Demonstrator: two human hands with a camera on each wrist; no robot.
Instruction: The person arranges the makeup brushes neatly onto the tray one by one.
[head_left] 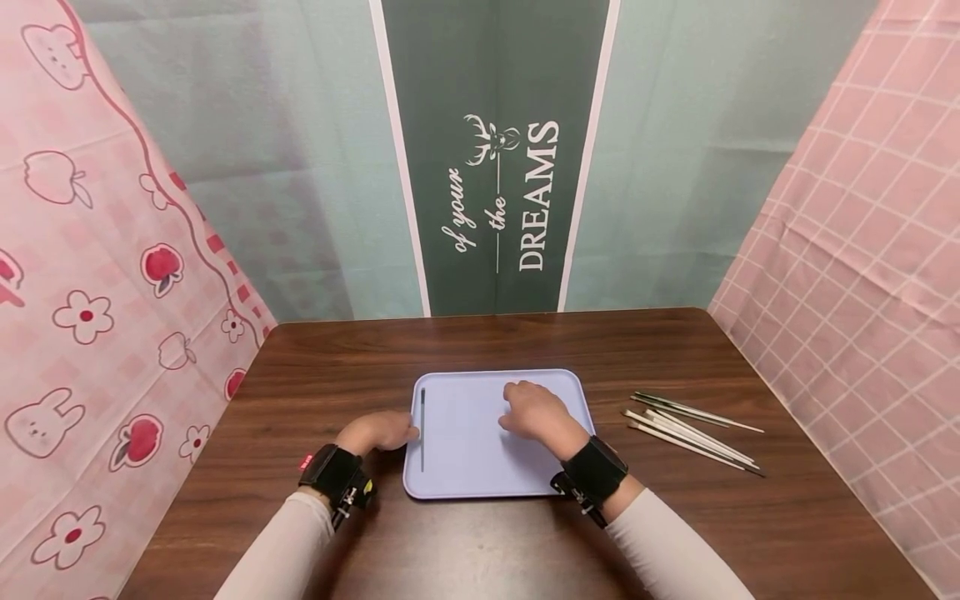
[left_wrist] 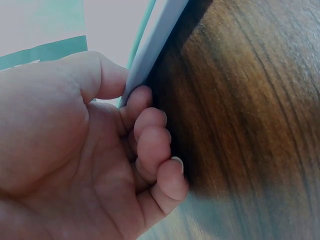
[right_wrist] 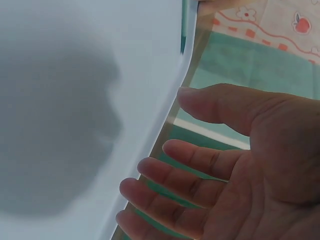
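Observation:
A pale lavender tray [head_left: 480, 458] lies flat on the table, with one thin dark paintbrush [head_left: 422, 442] inside along its left side. My left hand [head_left: 379, 430] grips the tray's left rim; in the left wrist view the thumb meets the rim [left_wrist: 152, 42] from one side and the curled fingers from the other. Above the tray's right half hovers my right hand [head_left: 537, 411]. Its fingers [right_wrist: 165, 172] are spread and loosely bent, holding nothing, and its shadow falls on the tray floor in the right wrist view.
To the right of the tray, several paintbrushes [head_left: 693, 437] with pale and green handles lie in a loose fan on the wooden table [head_left: 495, 542]. Hanging cloths surround the table: a green one [head_left: 315, 183] behind, pink ones at the left and right.

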